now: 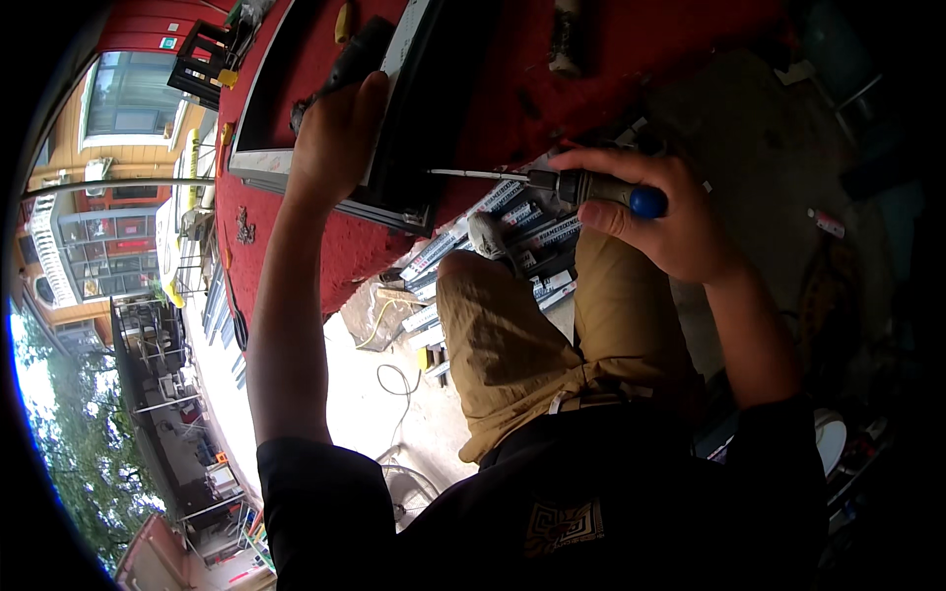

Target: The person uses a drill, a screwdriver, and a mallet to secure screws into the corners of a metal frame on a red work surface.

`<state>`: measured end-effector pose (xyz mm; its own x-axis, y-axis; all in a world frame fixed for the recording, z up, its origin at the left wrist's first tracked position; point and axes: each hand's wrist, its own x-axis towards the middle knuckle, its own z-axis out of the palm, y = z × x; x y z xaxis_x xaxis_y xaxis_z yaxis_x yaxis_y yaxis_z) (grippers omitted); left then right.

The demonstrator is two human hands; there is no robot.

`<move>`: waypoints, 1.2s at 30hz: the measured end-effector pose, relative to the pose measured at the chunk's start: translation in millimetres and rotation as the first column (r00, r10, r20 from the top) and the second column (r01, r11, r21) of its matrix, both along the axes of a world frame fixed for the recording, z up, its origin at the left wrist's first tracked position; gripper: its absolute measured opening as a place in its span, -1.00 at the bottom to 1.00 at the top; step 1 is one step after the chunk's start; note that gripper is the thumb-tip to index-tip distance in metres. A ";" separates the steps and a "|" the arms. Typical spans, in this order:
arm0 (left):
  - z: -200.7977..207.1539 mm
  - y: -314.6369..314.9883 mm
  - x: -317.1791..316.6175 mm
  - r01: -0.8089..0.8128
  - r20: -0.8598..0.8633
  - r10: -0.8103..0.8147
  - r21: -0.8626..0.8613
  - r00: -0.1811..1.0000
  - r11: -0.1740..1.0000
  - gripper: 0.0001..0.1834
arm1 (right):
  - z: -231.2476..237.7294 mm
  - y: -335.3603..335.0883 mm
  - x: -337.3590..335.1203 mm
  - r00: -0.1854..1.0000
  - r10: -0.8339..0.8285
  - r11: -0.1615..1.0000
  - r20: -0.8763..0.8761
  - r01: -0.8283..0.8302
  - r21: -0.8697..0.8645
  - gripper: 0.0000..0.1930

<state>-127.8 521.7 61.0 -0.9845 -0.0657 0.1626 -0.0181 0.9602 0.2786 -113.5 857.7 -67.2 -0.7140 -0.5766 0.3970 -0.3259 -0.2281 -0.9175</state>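
Observation:
My right hand (655,212) is closed around the handle of a screwdriver (591,189) with a blue end cap. Its thin metal shaft points left, the tip near the edge of a dark rectangular frame (402,123). That frame lies on a red-covered table (296,212), with pale and black profile sides. My left hand (337,143) reaches over the frame's near side with bent fingers. Against it is a dark, elongated tool (363,51); the fingertips are hidden, so what they grip does not show.
Beyond the frame lie a yellow-handled tool (343,22) and a worn cylindrical tool (565,39). Below the table's edge are stacked profiles with printed film (512,222), close to my knees. A cable (399,389) curls on the floor to the left.

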 end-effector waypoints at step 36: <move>-1.0 -1.1 -1.3 0.006 -0.035 -0.007 -0.033 0.999 0.999 -0.41 | 25.0 2.5 -1.5 0.911 0.256 0.965 0.322 -0.262 -0.027 -0.49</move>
